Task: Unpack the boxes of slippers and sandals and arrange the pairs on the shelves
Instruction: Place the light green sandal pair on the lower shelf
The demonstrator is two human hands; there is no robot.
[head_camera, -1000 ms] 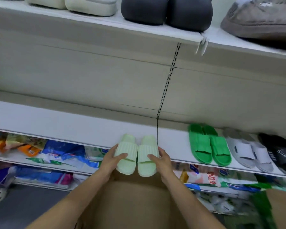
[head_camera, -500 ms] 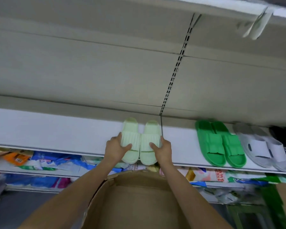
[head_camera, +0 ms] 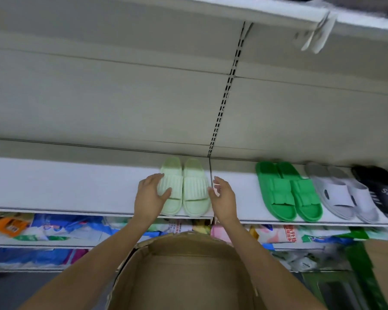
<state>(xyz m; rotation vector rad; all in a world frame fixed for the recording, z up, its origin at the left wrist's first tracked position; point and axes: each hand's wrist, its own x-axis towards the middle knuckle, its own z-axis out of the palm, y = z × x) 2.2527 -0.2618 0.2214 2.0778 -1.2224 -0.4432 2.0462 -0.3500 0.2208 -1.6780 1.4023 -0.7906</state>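
While the pale green slippers [head_camera: 184,186] sat side by side on the white shelf [head_camera: 65,186], toes toward the back panel, I saw my left hand [head_camera: 151,195] resting against the outer side of the left slipper, its fingers loosely spread, the thumb lying across the ribbed strap, not gripping. My right hand [head_camera: 223,198] hovered just beside the right slipper with its fingers relaxed and parted, holding nothing; whether it touched the foam I could not tell. Both slippers looked like soft moulded foam, thick-soled and rounded, with fine lengthwise ridges on the wide straps. A slotted metal upright [head_camera: 224,97] ran down the matte grey back panel to a point just right of the pair. Farther right on the same shelf lay a bright green pair [head_camera: 287,191] with chunky padded straps, then a grey pair [head_camera: 341,193], then a black pair [head_camera: 381,189]. An open cardboard box [head_camera: 184,276], plain brown with rough edges, sat below between my forearms. Crinkled plastic packets [head_camera: 54,229] filled the lower shelf.
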